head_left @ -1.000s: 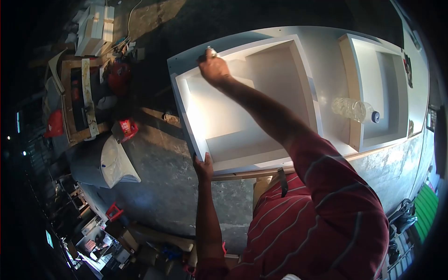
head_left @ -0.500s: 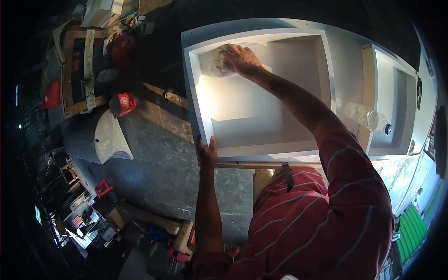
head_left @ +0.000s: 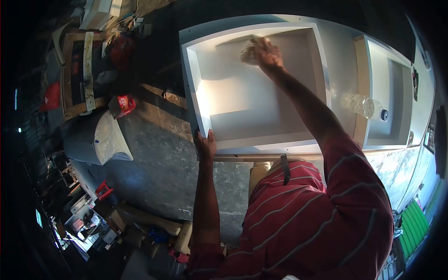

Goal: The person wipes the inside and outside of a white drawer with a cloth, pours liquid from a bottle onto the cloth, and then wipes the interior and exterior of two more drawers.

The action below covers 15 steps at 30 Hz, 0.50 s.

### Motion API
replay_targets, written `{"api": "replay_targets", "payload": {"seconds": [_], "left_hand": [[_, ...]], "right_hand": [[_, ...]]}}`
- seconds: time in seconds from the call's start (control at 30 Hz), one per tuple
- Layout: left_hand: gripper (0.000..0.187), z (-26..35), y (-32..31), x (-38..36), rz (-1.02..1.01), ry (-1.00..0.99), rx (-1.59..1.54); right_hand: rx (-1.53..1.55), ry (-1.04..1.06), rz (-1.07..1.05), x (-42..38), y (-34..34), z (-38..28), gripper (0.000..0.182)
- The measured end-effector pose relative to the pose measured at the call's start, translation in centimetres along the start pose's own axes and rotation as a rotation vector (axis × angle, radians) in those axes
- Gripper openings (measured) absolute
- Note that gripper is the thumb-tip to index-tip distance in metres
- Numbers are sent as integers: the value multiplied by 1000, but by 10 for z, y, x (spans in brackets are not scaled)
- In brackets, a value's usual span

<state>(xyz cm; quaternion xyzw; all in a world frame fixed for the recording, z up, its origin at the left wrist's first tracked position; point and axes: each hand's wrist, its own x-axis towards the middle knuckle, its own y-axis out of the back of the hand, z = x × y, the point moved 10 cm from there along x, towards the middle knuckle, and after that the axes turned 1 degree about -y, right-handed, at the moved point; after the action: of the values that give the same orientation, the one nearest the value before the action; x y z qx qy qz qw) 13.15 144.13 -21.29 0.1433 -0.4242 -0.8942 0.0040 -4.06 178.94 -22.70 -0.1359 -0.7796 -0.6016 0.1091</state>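
A person in a red striped shirt (head_left: 298,219) leans over a white box (head_left: 252,102) lying open side up on a pale tabletop (head_left: 343,70). The right hand (head_left: 270,55), blurred, has its grip closed around a bunched cloth (head_left: 249,52) inside the box, near the far wall; whether the cloth touches the surface is hard to tell. The left hand (head_left: 206,144) clasps the near left corner, thumb over the rim, apparently to steady the box against the reaching arm. A clear bottle (head_left: 357,105), showing no readable label, sits beside a second box (head_left: 360,70), perhaps parked there to leave the first one free. On the floor, a red carton (head_left: 123,105) bears print too small to read.
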Motion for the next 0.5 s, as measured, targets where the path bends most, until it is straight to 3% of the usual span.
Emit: {"api": "replay_targets", "payload": {"seconds": [0.03, 0.1, 0.17, 0.2, 0.23, 0.27, 0.3, 0.33, 0.4, 0.5], "left_hand": [[42, 12, 7, 0, 88, -107, 85], [47, 31, 21, -5, 210, -185, 160], [50, 71, 21, -5, 150, -363, 307], [50, 62, 21, 0, 172, -338, 290], [48, 46, 17, 2, 150, -364, 34], [46, 42, 14, 11, 113, -417, -202], [46, 38, 13, 14, 132, -399, -215], [43, 40, 14, 12, 159, -432, -219], [40, 44, 18, 10, 194, -437, -247], [41, 43, 15, 12, 173, -424, -256]], "right_hand": [[143, -197, -158, -3, 9, 28, 33], [25, -183, 16, -24, 26, 42, 32], [121, -111, 60, -49, -56, 47, 32], [211, -79, 82, -56, -77, 47, 33], [393, -25, 62, -56, -18, -34, 35], [429, 44, -82, -62, -27, -79, 38], [236, 278, -248, -86, -101, -121, 36], [372, 202, -363, -85, -54, -163, 33], [461, 99, -572, -101, -24, -209, 29], [504, 109, -588, -129, -12, -220, 22]]}}
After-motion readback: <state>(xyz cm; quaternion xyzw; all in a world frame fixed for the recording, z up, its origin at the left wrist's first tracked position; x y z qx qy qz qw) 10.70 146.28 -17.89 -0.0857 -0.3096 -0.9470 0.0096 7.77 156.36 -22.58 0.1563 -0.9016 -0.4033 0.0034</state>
